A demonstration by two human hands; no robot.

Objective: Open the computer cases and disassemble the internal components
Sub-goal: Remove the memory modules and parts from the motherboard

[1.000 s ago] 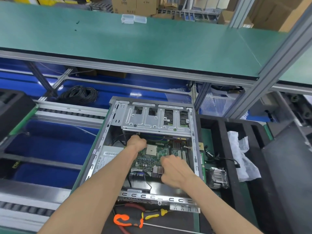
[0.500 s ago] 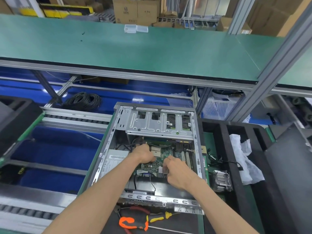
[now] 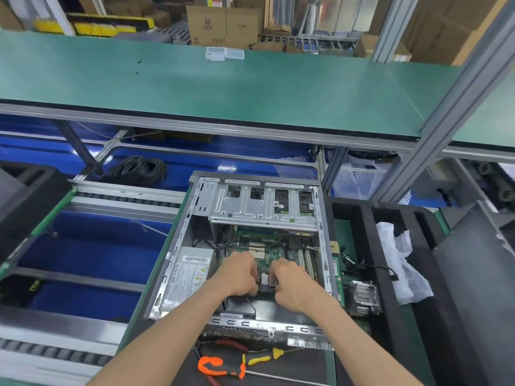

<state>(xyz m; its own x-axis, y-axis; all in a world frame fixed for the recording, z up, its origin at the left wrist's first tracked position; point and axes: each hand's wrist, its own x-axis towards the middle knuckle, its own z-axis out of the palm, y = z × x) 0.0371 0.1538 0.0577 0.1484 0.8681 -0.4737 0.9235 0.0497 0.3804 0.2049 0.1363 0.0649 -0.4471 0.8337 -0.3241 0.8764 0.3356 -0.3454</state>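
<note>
- The computer case (image 3: 178, 246) lies open on its side in front of you, on the workbench.
- In the case, the drive cage (image 3: 264, 207) sits at the far end, the circuit board (image 3: 273, 254) just before it, and the power supply (image 3: 186, 277) along the left wall.
- Your left hand (image 3: 239, 274) and right hand (image 3: 292, 285) are side by side over the board's near edge.
- The pliers (image 3: 220, 366) and screwdriver (image 3: 259, 359) lie on the bench by the case's near end.
- Right of the case stands a tray (image 3: 390, 302); a heat sink (image 3: 365, 298) sits at its left edge, a crumpled bag (image 3: 401, 263) further right.
- A cable coil (image 3: 138, 169) lies behind the case, to the left.
</note>
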